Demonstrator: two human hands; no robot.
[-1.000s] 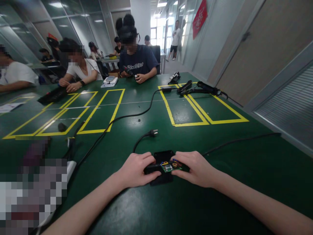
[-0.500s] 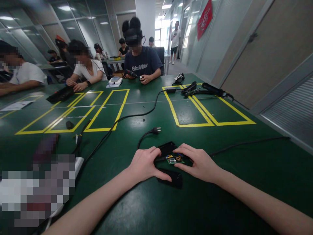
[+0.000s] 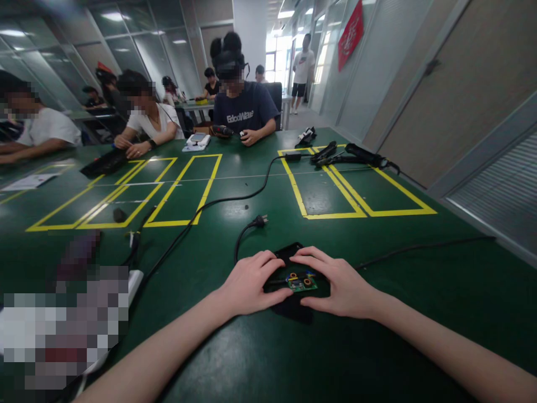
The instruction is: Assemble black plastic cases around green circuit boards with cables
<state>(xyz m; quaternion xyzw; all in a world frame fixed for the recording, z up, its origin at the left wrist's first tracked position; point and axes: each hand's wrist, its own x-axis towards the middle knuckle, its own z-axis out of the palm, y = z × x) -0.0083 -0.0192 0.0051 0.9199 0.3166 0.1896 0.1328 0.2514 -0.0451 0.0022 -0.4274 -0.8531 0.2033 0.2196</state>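
Circuit board (image 3: 302, 284) seen on the tabletop (image 3: 235, 358), framed by both hands. Left hand (image 3: 247, 282) placed left of board; fingers curved about a black lead, thumb tip at board's edge, firm grip or light touch cannot be told. Right hand (image 3: 350, 285) placed right of board; thumb and forefinger spread wide, nothing seen pinched. Dark casing half (image 3: 289, 251) lying just beyond board; second dark piece (image 3: 296, 310) on board's near side, partly covered by the left thumb. Step judged: board being positioned between the open casing parts. For the next move, steady fingers and wires kept untrapped are judged to be needed.

Green surface marked with yellow tape (image 3: 335, 215), well beyond board. Plug (image 3: 260, 221) left beyond board, to its left. Co-worker (image 3: 245, 106) seated far beyond board; door (image 3: 482, 67) far off to its right.
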